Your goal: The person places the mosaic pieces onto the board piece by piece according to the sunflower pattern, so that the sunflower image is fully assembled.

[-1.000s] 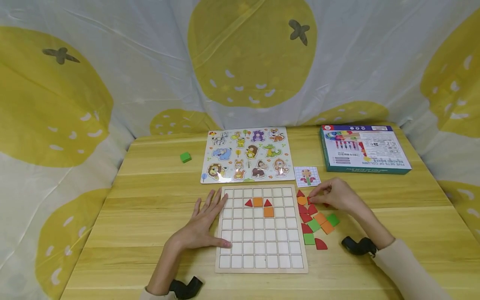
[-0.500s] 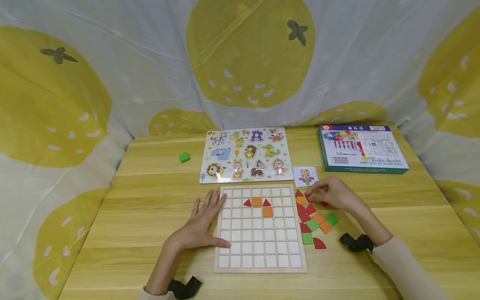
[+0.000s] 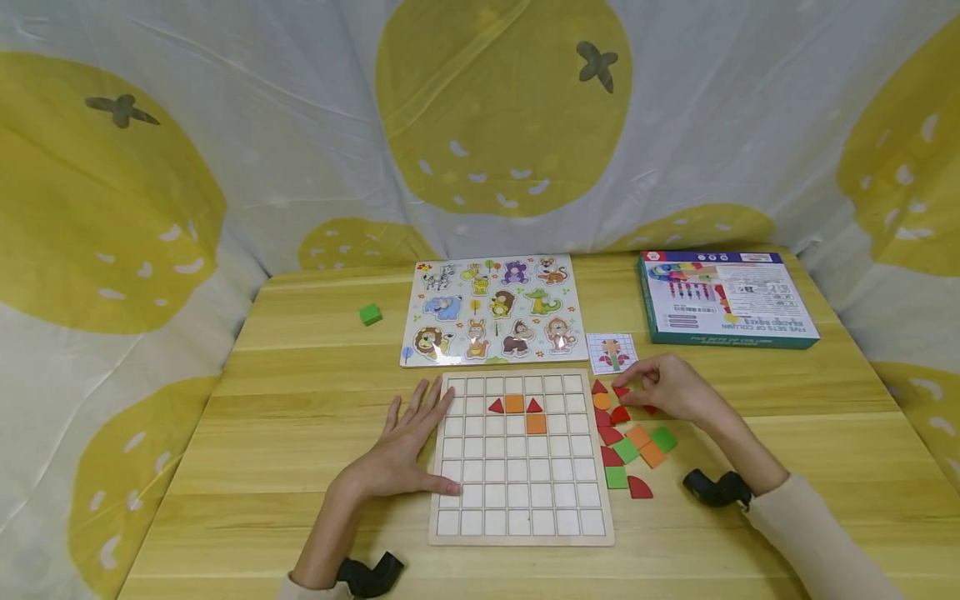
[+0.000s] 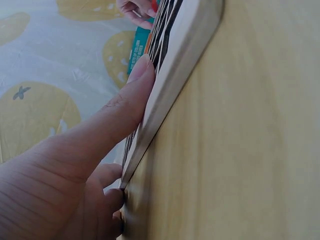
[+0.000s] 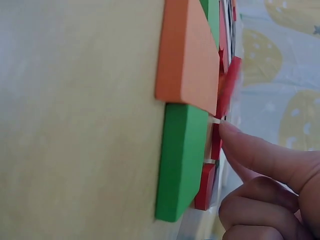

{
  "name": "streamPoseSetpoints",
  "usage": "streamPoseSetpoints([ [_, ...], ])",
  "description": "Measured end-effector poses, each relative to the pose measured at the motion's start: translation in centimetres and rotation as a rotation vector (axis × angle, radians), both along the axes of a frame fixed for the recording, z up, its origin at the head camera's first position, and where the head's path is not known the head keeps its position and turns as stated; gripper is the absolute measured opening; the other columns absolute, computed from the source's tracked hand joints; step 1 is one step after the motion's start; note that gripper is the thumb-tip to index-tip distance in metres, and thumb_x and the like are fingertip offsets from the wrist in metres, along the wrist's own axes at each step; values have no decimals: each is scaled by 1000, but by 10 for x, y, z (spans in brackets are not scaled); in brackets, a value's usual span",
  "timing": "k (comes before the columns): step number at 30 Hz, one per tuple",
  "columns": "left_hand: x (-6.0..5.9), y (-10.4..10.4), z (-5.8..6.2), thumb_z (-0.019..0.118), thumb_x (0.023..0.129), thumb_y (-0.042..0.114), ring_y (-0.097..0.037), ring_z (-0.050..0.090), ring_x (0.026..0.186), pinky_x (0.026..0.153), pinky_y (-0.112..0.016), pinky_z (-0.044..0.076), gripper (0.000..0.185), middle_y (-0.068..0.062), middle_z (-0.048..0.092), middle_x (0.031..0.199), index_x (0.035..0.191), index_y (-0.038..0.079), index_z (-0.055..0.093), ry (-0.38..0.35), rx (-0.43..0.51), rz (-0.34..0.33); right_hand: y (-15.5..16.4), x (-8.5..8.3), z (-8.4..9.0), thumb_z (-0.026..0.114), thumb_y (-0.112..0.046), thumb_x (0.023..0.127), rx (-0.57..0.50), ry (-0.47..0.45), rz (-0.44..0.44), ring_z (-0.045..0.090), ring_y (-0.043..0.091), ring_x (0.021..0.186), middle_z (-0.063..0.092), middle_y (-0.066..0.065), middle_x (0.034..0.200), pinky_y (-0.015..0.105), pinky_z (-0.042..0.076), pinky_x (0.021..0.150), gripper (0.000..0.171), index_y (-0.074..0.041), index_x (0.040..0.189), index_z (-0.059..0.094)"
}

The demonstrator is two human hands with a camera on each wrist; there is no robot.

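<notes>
A small red piece [image 3: 619,391] lies at the top of the loose heap of coloured pieces [image 3: 628,443], just right of the grid board [image 3: 522,500] — the right hand [image 3: 670,387] pinches it, fingers curled. Bare table [image 3: 787,400] lies open to the right. The left hand [image 3: 408,446] rests flat, fingers straight, on the board's left edge — the pinch itself is partly hidden.
</notes>
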State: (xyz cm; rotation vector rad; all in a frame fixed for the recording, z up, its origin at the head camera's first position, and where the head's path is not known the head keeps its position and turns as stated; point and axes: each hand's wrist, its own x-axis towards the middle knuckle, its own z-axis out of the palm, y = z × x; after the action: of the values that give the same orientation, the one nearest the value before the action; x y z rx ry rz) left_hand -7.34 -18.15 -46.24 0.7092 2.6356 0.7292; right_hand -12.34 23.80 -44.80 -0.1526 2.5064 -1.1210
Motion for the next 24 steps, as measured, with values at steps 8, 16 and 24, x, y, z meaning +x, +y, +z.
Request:
streamPoseSetpoints([
  [8, -1, 0, -1, 78, 63, 66, -32, -10, 152, 116, -63, -10, 129, -5, -8, 164, 157, 18, 3, 1, -10, -4, 2, 0, 0, 77, -19, 82, 0, -13, -18, 31, 11, 49, 33, -4, 54, 24, 25, 46, 21, -12, 101, 75],
  [16, -1, -1, -2, 79, 63, 65, -34, -10, 151, 115, -65, -10, 129, -6, -7, 164, 157, 17, 4, 5, -3, 0, 5, 1, 2, 76, -21, 82, -26, -14, -9, 31, 11, 50, 34, -4, 55, 25, 25, 46, 24, -10, 103, 74],
  [24, -1, -1, -2, 79, 63, 64, -35, -10, 151, 114, -66, -10, 129, -7, -7, 164, 157, 17, 5, 6, 7, -2, 10, 2, -1, 75, -19, 83, -57, -35, -3, 31, 9, 49, 33, -4, 55, 24, 25, 46, 23, -10, 104, 74],
])
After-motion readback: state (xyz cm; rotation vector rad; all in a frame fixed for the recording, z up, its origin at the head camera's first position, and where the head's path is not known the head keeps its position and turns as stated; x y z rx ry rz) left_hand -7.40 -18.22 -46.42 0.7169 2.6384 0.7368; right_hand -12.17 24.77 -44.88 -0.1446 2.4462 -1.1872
